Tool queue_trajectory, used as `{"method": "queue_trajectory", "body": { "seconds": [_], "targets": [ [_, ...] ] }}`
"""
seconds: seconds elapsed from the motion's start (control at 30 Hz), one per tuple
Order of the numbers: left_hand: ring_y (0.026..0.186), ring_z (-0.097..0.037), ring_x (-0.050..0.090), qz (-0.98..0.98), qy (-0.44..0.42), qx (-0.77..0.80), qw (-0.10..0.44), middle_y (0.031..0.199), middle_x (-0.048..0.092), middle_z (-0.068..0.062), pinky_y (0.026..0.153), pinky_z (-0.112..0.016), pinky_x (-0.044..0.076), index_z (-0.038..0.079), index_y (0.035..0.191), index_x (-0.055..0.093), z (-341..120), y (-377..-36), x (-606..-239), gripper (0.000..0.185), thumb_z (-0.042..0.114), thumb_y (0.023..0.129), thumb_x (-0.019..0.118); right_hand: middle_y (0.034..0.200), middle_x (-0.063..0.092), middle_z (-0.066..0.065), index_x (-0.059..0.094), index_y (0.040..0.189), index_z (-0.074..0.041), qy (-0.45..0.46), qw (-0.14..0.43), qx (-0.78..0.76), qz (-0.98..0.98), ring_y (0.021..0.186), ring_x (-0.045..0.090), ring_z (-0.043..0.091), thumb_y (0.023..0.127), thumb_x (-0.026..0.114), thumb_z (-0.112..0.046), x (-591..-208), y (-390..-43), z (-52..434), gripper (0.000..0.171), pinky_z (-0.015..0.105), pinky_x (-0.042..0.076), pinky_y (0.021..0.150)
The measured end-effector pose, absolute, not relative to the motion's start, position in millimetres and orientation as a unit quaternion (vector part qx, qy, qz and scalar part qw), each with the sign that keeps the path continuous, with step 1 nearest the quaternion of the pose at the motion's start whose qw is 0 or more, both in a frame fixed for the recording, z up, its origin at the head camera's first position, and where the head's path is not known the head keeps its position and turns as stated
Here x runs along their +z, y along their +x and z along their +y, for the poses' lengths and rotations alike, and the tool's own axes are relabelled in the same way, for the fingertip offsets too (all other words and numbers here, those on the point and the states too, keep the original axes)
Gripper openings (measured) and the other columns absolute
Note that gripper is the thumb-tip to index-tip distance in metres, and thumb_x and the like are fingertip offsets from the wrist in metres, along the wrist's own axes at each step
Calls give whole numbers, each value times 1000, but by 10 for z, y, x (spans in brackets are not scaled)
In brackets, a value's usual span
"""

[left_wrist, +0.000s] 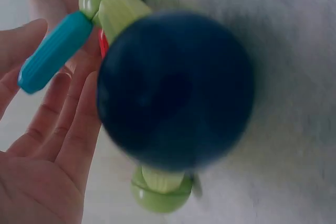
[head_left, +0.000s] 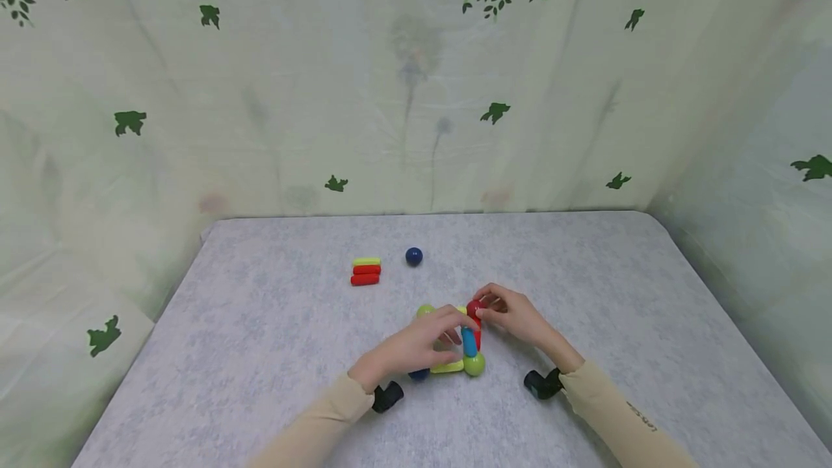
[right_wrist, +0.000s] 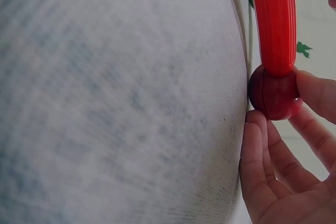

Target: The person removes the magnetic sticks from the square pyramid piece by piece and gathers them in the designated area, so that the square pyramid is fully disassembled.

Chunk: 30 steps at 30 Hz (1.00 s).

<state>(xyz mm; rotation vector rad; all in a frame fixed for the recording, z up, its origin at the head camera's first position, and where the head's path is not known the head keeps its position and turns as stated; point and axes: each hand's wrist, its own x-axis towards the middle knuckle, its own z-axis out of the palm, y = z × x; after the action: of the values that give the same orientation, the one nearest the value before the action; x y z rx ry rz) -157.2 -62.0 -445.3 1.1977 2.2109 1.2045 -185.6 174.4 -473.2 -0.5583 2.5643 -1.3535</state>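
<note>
My right hand [head_left: 520, 318] pinches a red ball [right_wrist: 275, 95] at the far right corner of a flat frame of sticks and balls. A red stick [right_wrist: 273, 24] joins that ball to a near green ball [head_left: 474, 365]. From the green ball a blue stick [left_wrist: 56, 51] slants upward. My left hand [head_left: 419, 344] hovers over the frame with loosely extended fingers near the blue stick; contact is unclear. A yellow-green stick [head_left: 448, 367] runs to a dark blue ball [left_wrist: 176, 90] beneath my left hand. Another green ball [head_left: 425, 310] marks the far left corner.
Two red sticks [head_left: 365, 279] and a yellow-green stick [head_left: 367, 261] lie side by side farther back on the grey table [head_left: 260, 338]. A loose dark blue ball [head_left: 414, 256] is to their right. Patterned cloth [head_left: 364, 136] hangs behind the table.
</note>
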Motion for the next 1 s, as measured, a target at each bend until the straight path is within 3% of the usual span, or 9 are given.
{"method": "queue_trajectory", "body": {
  "seconds": [0.3,0.6,0.77,1.0],
  "targets": [
    [91,-10,53,805,446,374,113,107,53,2,80,-17,47,7,110,58,-462,-1551,-4549,25,-1,87,66,102,64,4,61,111,-12,-189,91,-457,865,87,61,20,93,64,-20,-4754,-1862,1749,20,37,50,75],
    [77,-5,45,819,438,365,64,87,44,7,67,-14,41,16,86,48,-447,-1512,-4598,25,5,86,71,102,64,6,61,112,-8,-188,86,-459,864,88,61,22,93,64,-19,-4744,-1855,1753,22,35,50,75],
    [79,-6,47,819,422,387,37,89,46,7,71,-16,44,15,88,50,-488,-1508,-4592,22,6,87,70,103,64,9,61,113,-6,-196,83,-466,858,88,61,24,94,63,-19,-4726,-1847,1750,23,37,50,74],
    [89,-8,51,812,396,426,53,99,53,7,81,-23,47,13,98,58,-643,-1506,-4607,22,-1,85,68,103,64,7,61,113,-7,-187,90,-463,862,89,60,23,94,63,-19,-4709,-1836,1739,22,37,50,75]
  ]
}}
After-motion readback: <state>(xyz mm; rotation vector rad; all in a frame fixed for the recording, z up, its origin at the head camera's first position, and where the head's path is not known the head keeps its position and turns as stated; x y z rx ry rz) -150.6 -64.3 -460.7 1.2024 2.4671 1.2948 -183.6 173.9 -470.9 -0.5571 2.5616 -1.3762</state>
